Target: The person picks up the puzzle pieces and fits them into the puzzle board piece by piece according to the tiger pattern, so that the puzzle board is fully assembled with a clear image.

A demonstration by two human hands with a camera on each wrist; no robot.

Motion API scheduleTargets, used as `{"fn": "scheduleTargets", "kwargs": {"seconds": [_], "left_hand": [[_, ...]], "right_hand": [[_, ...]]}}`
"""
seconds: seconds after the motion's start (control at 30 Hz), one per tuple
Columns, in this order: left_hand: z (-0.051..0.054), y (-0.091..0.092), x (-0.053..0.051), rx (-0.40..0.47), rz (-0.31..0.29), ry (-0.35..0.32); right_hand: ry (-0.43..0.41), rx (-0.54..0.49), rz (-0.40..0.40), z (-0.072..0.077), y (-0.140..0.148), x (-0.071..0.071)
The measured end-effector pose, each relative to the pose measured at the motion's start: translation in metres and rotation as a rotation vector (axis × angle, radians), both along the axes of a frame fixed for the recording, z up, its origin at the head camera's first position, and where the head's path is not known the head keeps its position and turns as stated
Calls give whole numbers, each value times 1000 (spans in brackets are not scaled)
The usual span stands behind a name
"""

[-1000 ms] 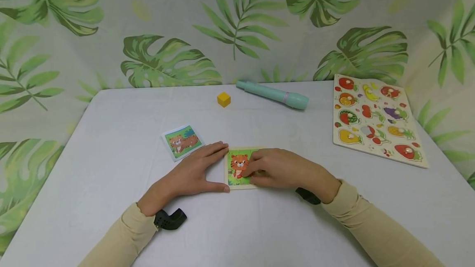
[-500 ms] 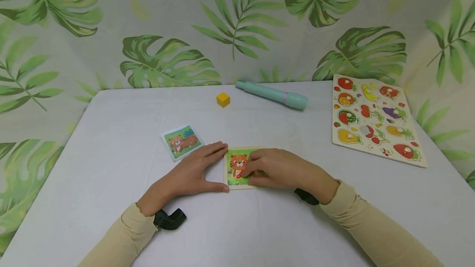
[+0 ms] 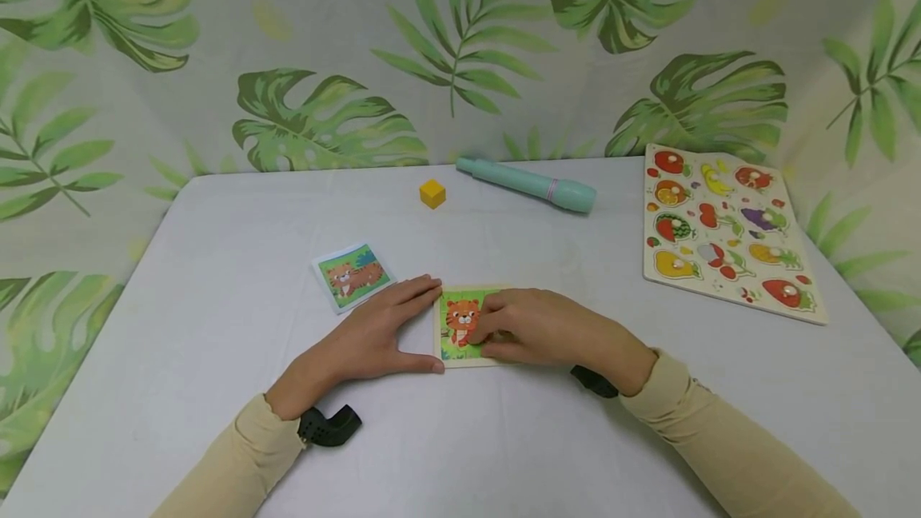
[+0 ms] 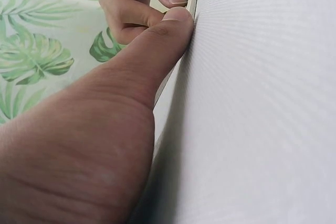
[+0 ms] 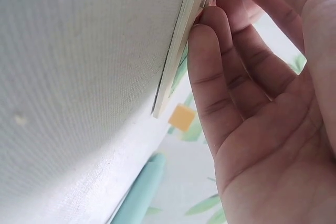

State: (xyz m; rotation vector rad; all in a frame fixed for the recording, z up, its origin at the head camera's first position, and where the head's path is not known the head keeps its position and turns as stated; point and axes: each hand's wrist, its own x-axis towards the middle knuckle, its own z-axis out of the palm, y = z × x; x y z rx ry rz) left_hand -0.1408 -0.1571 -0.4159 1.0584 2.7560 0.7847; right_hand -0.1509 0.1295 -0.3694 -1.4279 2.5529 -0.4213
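Note:
A small square tiger jigsaw puzzle (image 3: 460,324) in a pale wooden frame lies flat before me in the head view. My left hand (image 3: 367,334) rests at its left side, fingers straight, index fingertip at the upper corner and thumb at the lower one. Over the puzzle's right half bends my right hand (image 3: 540,328), fingers curled down. In the right wrist view its fingertips meet a puzzle piece (image 5: 209,0) at the board, mostly covered by the fingers. The puzzle's right part is hidden under this hand.
A tiger picture card (image 3: 356,275) lies beyond my left hand. Farther back are a yellow cube (image 3: 433,193) and a mint-green tube-shaped object (image 3: 528,184). A fruit knob-puzzle board (image 3: 727,234) lies at the right. Behind the white table (image 3: 237,262) hangs a leaf-patterned cloth (image 3: 216,118).

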Motion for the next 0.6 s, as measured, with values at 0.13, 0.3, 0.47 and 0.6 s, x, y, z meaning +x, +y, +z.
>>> {"fn": "scheduleTargets", "kwargs": {"seconds": [0.13,0.3,0.47,0.6], "left_hand": [[0,0,-1,3,0,6],[0,-1,-1,5,3,15],[-1,-2,0,7,4,14],[0,-1,-1,9,0,9]], "right_hand": [[-3,-2,-10,1,0,0],[2,7,-15,3,-1,0],[2,13,-2,4,0,-1],[-3,-8,11,6,5,0]]}}
